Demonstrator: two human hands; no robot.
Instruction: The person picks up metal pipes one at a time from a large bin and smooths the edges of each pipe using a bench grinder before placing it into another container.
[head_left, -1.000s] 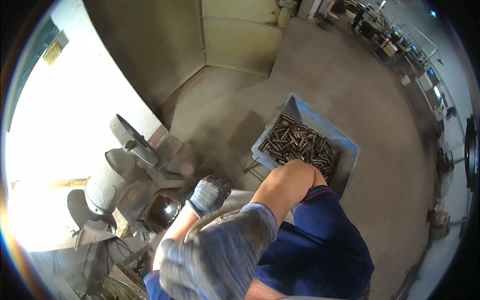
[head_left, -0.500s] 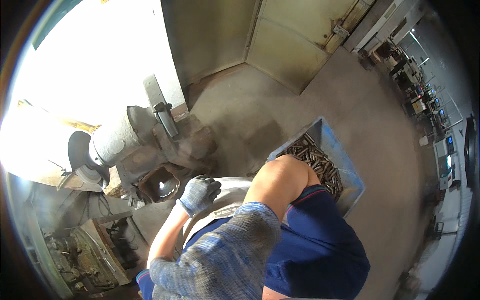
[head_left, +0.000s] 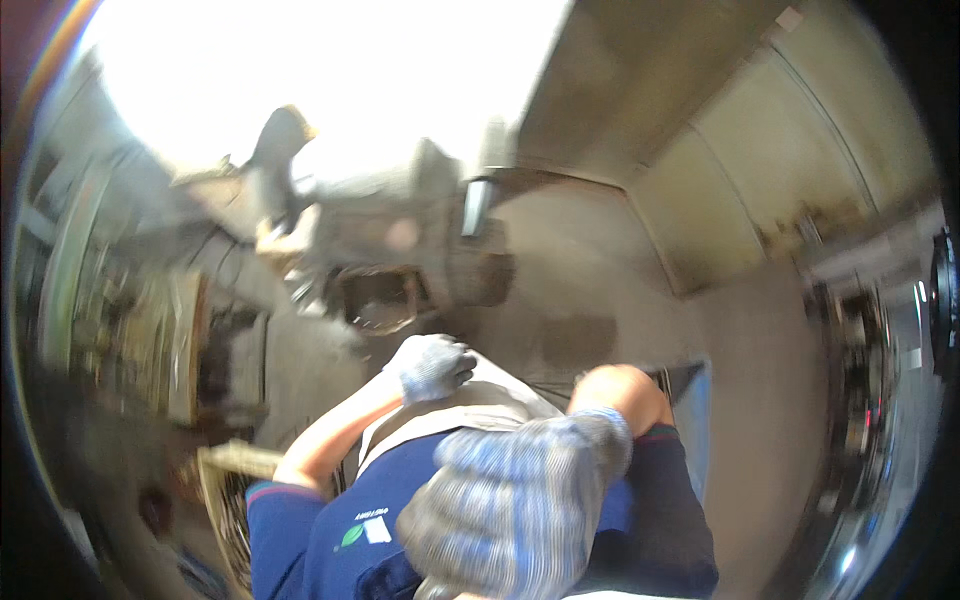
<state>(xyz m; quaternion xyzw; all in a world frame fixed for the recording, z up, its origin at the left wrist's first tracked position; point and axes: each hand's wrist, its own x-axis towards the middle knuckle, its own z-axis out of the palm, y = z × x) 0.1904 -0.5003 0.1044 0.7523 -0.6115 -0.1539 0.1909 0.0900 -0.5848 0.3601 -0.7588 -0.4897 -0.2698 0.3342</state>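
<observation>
My left hand [head_left: 432, 367], in a grey-blue knitted glove, rests at the front of the pale apron [head_left: 492, 392] over my lap. Its fingers are curled in, and whatever might be inside them is hidden. My right hand [head_left: 510, 505], in a matching glove, is raised very close in the lower middle. Mostly its back shows; the fingers bend out of sight, so their grip cannot be made out. Beyond my left hand sits a dark open container [head_left: 382, 298], below a blurred grinding machine [head_left: 272, 165] with a dark round guard.
At the right, partly behind my arm, stands a blue bin [head_left: 697, 425]. Large yellowish metal panels [head_left: 790, 130] rise at the far right. Strong light washes out the far left. A wooden-edged box [head_left: 232, 458] is low at left. Blurred equipment [head_left: 865, 390] lines the right rim.
The view has swung to the right and blurred, so the machine and bin appear shifted. My right hand's glove now shows large in front; my left hand stays at the apron, curled.
</observation>
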